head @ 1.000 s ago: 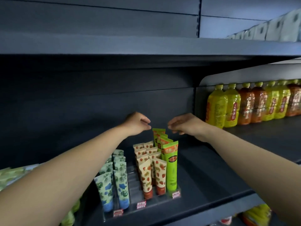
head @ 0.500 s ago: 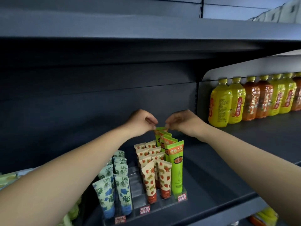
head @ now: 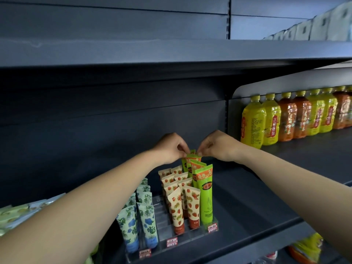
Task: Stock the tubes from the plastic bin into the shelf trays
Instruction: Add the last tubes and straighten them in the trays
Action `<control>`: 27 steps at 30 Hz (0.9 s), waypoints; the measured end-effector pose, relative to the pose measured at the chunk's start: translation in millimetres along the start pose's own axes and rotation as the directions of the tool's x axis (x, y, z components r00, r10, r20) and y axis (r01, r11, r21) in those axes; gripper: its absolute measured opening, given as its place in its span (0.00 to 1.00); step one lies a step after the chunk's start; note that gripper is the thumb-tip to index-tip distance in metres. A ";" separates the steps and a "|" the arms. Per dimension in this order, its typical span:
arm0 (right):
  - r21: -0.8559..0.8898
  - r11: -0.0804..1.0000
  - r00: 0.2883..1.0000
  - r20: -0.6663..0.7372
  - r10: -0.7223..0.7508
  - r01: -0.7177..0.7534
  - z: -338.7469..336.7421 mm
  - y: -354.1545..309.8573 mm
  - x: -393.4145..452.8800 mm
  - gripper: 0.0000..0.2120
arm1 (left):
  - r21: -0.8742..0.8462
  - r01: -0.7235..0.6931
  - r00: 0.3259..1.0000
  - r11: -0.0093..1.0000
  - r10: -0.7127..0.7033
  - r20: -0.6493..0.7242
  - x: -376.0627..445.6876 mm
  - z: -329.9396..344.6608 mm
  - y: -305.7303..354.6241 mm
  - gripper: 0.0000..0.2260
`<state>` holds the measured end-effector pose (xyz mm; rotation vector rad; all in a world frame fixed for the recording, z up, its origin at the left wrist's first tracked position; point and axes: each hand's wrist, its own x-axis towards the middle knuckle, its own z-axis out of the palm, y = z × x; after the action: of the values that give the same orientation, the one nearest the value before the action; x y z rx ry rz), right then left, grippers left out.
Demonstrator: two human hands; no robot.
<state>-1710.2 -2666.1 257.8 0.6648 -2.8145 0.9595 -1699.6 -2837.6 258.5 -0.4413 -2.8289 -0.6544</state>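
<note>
While both arms reach deep over the dark shelf [head: 266, 197], the left hand [head: 170, 148] and the right hand [head: 219, 145] meet at the back of the clear tray [head: 171, 228], each pinching a top corner of the rearmost green tube [head: 190, 156] between thumb and fingertips. That tube stands upright at the far end of the green row, in the tray's right-hand lane, with more green tubes [head: 204, 195] lined up in front of it down to the price tags at the tray's front edge. Just left of them, two lanes of strawberry-print tubes [head: 192, 204] stand cap-down, then a bare lane, then the blue-flower tubes [head: 146, 221] nearest the left forearm. Off to the right, in the neighbouring bay, yellow and orange drink bottles [head: 270, 121] run along the back wall. Pale green packets [head: 17, 212] lie at the far left edge, partly hidden behind the left arm.
</note>
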 end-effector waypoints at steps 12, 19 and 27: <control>0.062 0.998 0.990 0.138 -0.033 0.025 -20.3 -10.8 -32.7 0.08 | -0.112 -0.091 0.994 0.990 0.096 0.043 -22.2 -5.2 13.0 0.08; -0.036 0.999 0.986 0.167 0.006 0.000 -17.5 -17.6 -30.7 0.06 | -0.035 -0.073 0.996 0.997 0.075 0.049 -22.8 -0.1 19.3 0.07; 0.025 0.999 0.980 0.196 0.024 -0.030 -17.0 -16.9 -35.3 0.06 | -0.072 -0.037 0.999 0.997 0.038 0.008 -28.8 0.8 20.5 0.06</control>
<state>-1672.0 -2654.7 272.8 0.7659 -2.9923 0.9901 -1666.1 -2826.6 258.4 -0.5096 -2.8057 -0.7501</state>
